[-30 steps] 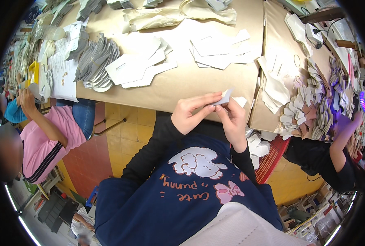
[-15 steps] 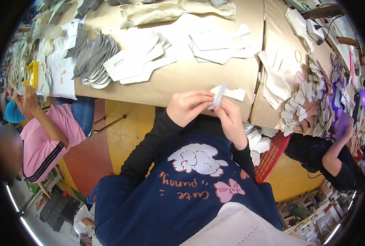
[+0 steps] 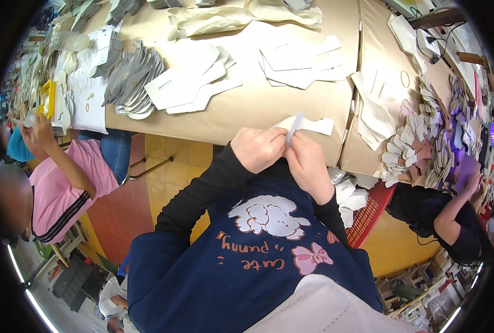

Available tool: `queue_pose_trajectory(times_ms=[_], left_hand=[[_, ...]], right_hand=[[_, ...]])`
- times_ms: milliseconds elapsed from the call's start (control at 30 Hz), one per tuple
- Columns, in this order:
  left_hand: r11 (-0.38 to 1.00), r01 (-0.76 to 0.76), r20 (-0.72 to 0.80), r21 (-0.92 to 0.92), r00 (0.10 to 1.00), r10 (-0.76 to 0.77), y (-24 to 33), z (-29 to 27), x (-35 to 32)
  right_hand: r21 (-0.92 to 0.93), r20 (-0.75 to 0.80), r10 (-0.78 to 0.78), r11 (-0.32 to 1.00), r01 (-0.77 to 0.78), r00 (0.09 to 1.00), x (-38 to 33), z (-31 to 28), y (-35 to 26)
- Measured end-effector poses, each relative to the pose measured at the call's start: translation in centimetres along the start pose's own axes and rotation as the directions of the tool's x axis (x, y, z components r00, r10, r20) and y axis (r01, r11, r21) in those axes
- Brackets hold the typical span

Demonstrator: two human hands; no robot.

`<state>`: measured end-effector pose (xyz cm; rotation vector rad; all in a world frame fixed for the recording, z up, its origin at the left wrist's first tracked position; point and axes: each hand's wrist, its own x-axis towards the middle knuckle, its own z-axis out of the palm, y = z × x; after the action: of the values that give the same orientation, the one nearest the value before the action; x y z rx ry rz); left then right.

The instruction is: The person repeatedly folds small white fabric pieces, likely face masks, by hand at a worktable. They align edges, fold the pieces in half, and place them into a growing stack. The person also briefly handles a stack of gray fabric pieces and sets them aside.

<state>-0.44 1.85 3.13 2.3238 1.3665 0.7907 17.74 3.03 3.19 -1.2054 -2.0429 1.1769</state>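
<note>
Both hands meet at the table (image 3: 241, 111) edge: the left hand (image 3: 259, 149) and right hand (image 3: 309, 164) pinch a white cutout (image 3: 308, 124), now upright. It has swung up from flat a second ago, so folding looks underway.

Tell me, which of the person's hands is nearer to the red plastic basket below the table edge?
Right. The right hand is just up and left of the red basket, at the white strip. The left hand lies farther left, beyond the right one.

Brown paper-covered worktable (image 3: 247, 108); yellow and red tiled floor (image 3: 163, 172).
</note>
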Motion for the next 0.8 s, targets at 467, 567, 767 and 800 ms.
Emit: queue_pose_trajectory(times_ms=[467, 567, 767, 800], left_hand=[[0.018, 0.392, 0.294, -0.920, 0.718, -0.631, 0.0, 1.1, -0.5], [0.151, 0.380, 0.228, -0.912, 0.779, -0.584, 0.6, 1.0, -0.5], [0.132, 0.475, 0.325, -0.870, 0.755, -0.570, -0.3, 0.8, -0.8], [0.081, 0.477, 0.358, -0.875, 0.751, -0.554, -0.8, 0.9, -0.9]], right_hand=[[0.453, 0.045, 0.140, 0.880, -0.145, 0.989, -0.2, -0.9, -0.7], [0.397, 0.054, 0.116, 0.909, -0.128, 0.992, -0.1, -0.9, -0.7], [0.453, 0.011, 0.116, 0.885, -0.109, 0.993, -0.4, -0.6, -0.6], [0.485, 0.007, 0.129, 0.867, -0.116, 0.992, -0.7, -0.9, -0.5]])
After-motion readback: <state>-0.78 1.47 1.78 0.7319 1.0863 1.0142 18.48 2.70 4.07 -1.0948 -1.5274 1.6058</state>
